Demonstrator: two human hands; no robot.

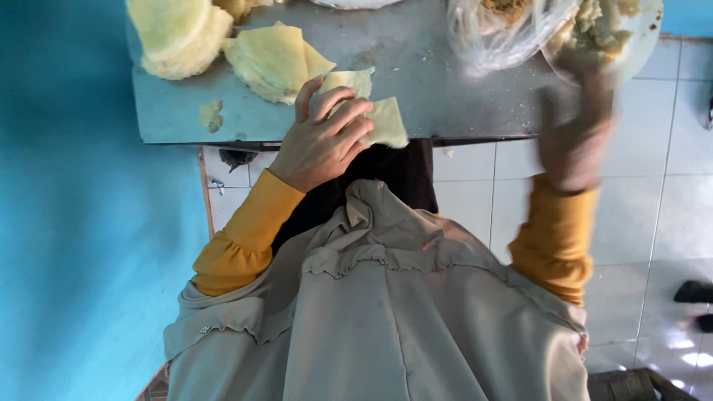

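A: What's the setting?

B: A grey metal table point(445, 82) stands against a blue wall point(67, 223), with white floor tiles point(475, 193) below its near edge. The person wears a beige garment with mustard-yellow sleeves.

A: What is the left hand doing?

B: The left hand point(323, 137) lies palm down at the table's near edge, fingers point(349, 119) spread slightly and nearly flat. It presses on a thin pale-yellow pastry sheet point(386, 122), which lies folded on the table and sticks out from under the fingertips toward the table's middle. It is not gripping the sheet, only resting on it.

A: And the right?

B: The right hand point(575, 134) is blurred. It is raised over the table's right end, reaching up to a white plate of crumbly pale filling point(616, 30). I cannot tell how far open it is, or whether it has hold of anything.

A: Anything else on the table?

B: Just beyond the left hand lies a stack of folded sheets point(271, 59), and at the table's far left corner a round pile of sheets point(182, 33). A clear plastic bag point(497, 33) sits just left of the plate. A small scrap of pastry point(212, 115) lies near the left edge.
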